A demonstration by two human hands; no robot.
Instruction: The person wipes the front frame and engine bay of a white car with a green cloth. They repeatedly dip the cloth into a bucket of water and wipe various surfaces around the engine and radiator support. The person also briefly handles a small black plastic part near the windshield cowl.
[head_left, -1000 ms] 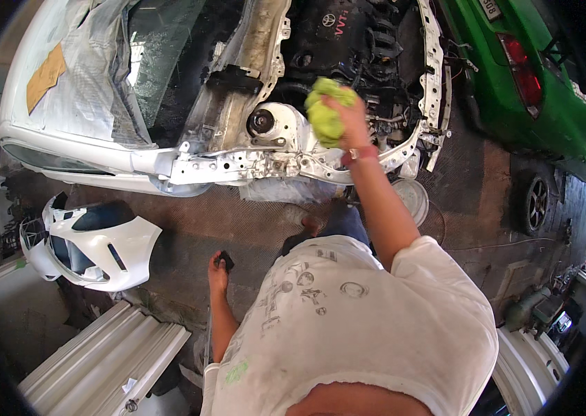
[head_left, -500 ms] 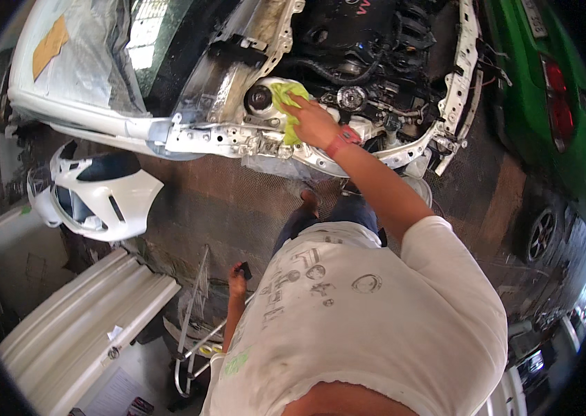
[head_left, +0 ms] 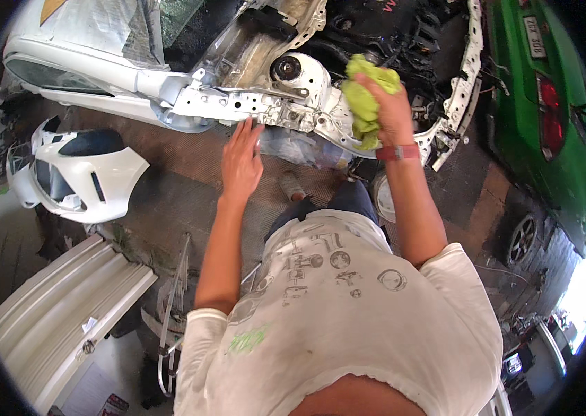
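Since the frame half a second ago, the left hand (head_left: 241,166) has come up from low beside the body to the edge of the white rail (head_left: 216,104), and the right hand (head_left: 393,114) has carried the yellow-green cloth (head_left: 365,104) off the strut tower (head_left: 317,80) toward the front of the car; my view has shifted as well. From my remote feed I see the right hand closed around the bunched cloth, which is just beside the tower, over the inner fender at the edge of the engine bay. The left hand's fingers stretch forward over the rail's lower edge, but its palm is hidden, so I cannot tell whether it grips anything or whether the fingertips touch metal. As for progress, I judge the wiping to be midway: the tower looks fairly bright, while dark smudges remain along the rail and the cowl (head_left: 237,59) looks grimy brown. I cannot tell which stretches are finished. A white bumper (head_left: 109,184) lies on the floor to the left, well apart from the hands
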